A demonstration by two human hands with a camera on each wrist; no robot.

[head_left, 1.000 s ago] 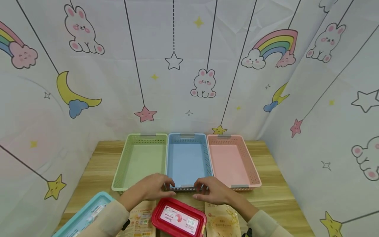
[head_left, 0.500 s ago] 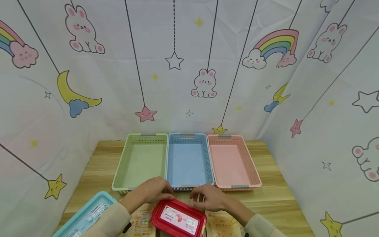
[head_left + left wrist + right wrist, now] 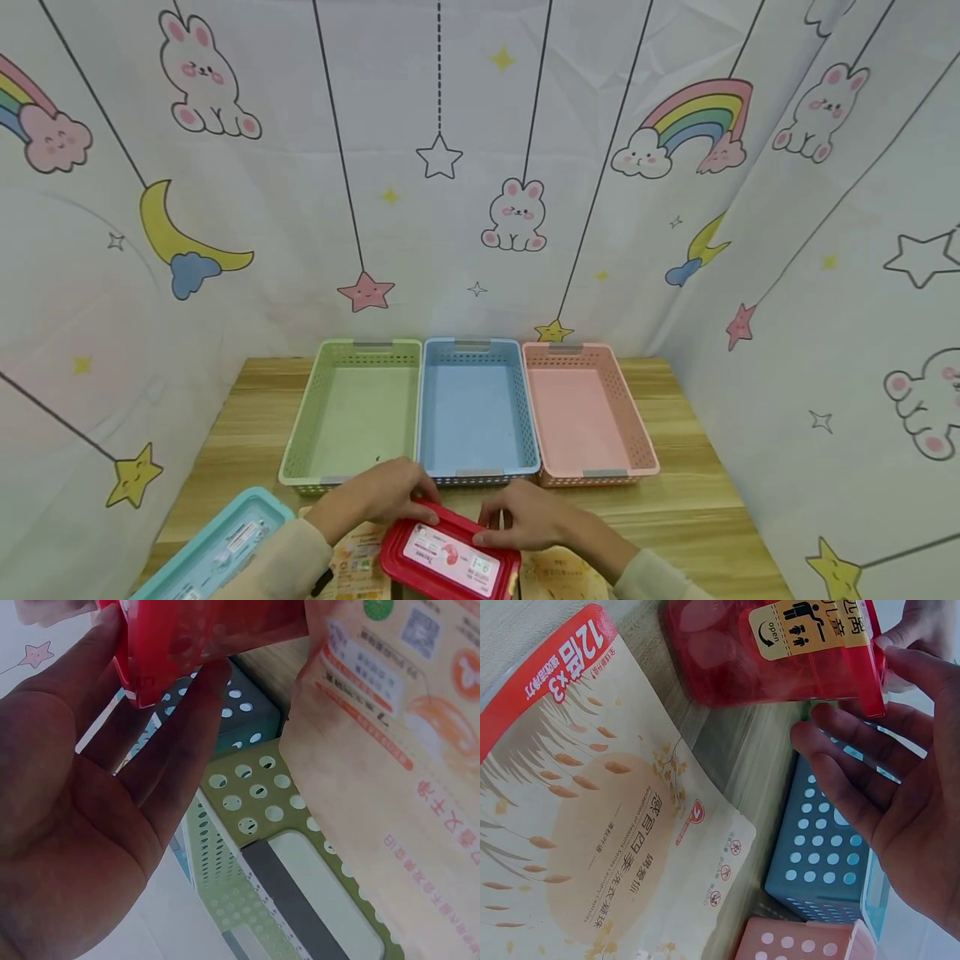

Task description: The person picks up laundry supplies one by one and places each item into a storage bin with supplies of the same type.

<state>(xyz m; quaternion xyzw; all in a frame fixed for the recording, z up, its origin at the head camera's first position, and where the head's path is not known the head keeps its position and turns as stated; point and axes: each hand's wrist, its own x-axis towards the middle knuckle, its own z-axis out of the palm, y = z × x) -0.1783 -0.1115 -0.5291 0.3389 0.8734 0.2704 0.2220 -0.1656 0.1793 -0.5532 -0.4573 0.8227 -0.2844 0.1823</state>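
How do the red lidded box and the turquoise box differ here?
The left hand and right hand touch the red lidded box; neither touches the turquoise box. In the head view, the red lidded box slants down rightward, the turquoise box up rightward. Both are rounded rectangles with printed labels on top.

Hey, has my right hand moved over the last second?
Yes: in the head view your right hand has moved toward you, away from the blue basket, onto the red box.
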